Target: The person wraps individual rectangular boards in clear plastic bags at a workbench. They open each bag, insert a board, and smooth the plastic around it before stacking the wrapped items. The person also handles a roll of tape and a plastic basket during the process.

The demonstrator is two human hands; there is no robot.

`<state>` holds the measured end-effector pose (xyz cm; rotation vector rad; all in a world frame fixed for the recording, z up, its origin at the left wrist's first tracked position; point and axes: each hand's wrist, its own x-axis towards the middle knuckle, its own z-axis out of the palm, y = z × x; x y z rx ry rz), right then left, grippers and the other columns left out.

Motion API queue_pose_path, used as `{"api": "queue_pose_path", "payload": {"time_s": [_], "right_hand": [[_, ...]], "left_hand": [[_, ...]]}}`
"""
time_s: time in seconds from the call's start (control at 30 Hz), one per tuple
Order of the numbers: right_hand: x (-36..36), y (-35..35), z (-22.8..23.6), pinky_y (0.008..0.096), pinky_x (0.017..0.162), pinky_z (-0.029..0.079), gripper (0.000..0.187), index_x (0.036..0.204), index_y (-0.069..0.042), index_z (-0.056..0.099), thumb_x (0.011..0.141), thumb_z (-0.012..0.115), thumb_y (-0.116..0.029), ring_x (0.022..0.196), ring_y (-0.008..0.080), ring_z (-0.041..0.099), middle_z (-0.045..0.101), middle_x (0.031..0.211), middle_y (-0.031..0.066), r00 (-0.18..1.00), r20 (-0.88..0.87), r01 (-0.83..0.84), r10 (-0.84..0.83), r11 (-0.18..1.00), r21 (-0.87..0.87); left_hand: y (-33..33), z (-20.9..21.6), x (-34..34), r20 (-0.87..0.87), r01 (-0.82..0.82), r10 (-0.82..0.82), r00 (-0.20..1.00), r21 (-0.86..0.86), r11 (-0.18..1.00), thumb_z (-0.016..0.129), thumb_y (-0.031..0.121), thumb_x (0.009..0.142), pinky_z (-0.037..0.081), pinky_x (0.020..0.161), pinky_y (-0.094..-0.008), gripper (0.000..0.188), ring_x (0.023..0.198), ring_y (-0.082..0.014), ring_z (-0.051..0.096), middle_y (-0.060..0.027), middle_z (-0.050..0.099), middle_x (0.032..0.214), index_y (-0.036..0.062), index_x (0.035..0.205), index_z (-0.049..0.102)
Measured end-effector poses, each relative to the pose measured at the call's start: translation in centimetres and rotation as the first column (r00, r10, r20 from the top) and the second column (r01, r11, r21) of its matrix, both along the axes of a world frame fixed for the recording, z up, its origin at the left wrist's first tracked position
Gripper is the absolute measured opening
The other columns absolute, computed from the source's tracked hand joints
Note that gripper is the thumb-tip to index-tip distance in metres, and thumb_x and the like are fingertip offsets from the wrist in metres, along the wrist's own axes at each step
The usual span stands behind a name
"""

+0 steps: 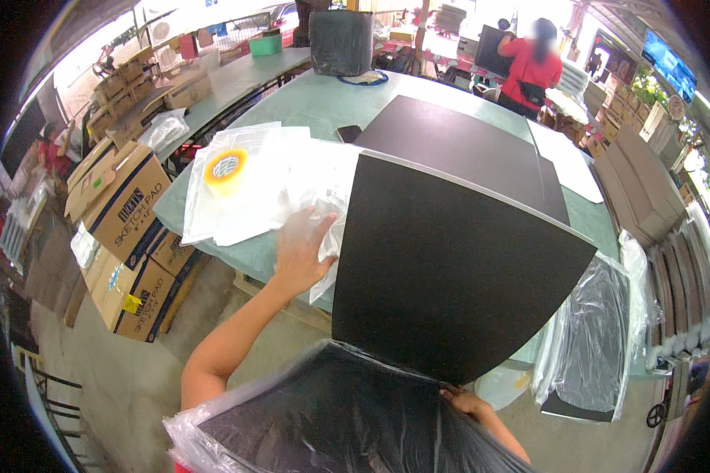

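Note:
My left hand [301, 251] reaches over the table's near edge, fingers apart, touching crumpled clear plastic [314, 197]. Beside it, a large black board [457, 260] with a pale far edge slopes toward me. A second black board [331, 410], covered in clear plastic, lies against my body; its far edge meets the first board's lower edge. At that meeting point my right hand [469, 404] has its fingers closed on the plastic-covered board's edge; part of the grip is hidden. A yellow tape roll [226, 169] rests on white sheets [248, 213] left of my left hand.
The green table [268, 106] carries more black boards [457, 150] and a black-wrapped bundle [341, 43]. Plastic-wrapped black boards [588, 331] hang at the right edge. Cardboard boxes [126, 205] are stacked left; flat cardboard [639, 181] leans right. A person in red [532, 71] stands beyond.

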<state>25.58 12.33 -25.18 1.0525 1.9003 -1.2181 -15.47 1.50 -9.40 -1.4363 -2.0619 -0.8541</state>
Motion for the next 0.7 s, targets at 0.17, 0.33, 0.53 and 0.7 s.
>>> {"api": "queue_pose_path", "payload": {"time_s": [0.17,0.33,0.53,0.7], "right_hand": [[2.7,0.3,-3.2,0.0418,0.096,0.029,0.048,0.125,-0.015,0.035,0.085,0.036,-0.042,0.117,0.0363,0.031,0.032,0.129,0.0172,0.944,-0.192,-0.232,0.269,0.953,0.192],[2.5,0.1,-3.7,0.0425,0.102,0.014,0.053,0.124,-0.015,0.038,0.085,0.03,-0.049,0.124,0.0367,0.016,0.024,0.133,0.0191,0.993,-0.104,0.061,-0.051,0.994,0.096],[0.8,-0.3,-0.2,0.0432,0.101,0.015,0.053,0.125,-0.017,0.038,0.084,0.032,-0.05,0.123,0.0392,0.016,0.017,0.133,0.0237,0.998,-0.07,-0.002,0.008,0.996,0.084],[0.7,-0.3,0.7,0.0422,0.101,0.016,0.053,0.123,-0.016,0.04,0.083,0.033,-0.05,0.123,0.0381,0.018,0.02,0.133,0.0228,0.993,-0.116,-0.002,0.012,0.996,0.087]], "left_hand": [[3.5,0.4,-5.4,-0.278,-0.25,0.248,0.928,0.029,0.968,0.061,0.015,0.061,0.025,0.088,-0.0472,0.051,0.107,-0.0273,0.039,-0.0139,0.047,0.107,0.0088,0.111,0.049],[4.8,10.8,-12.9,0.134,-0.105,0.039,0.99,0.525,0.845,0.05,0.008,0.071,0.04,0.072,-0.042,0.029,0.08,-0.029,0.054,-0.0161,0.056,0.077,0.0015,0.099,0.051],[3.6,12.1,-17.2,-0.183,-0.039,-0.118,0.976,-0.68,0.732,0.051,0.019,0.077,0.046,0.046,-0.0304,0.022,0.055,-0.0191,0.059,-0.0136,0.057,0.065,-0.0026,0.08,0.055],[3.6,15.2,-13.2,0.839,0.134,-0.052,0.541,-0.025,0.991,0.046,0.025,0.083,0.05,0.054,-0.0318,0.028,0.063,-0.0222,0.061,-0.0145,0.057,0.072,-0.0014,0.092,0.05]]}}
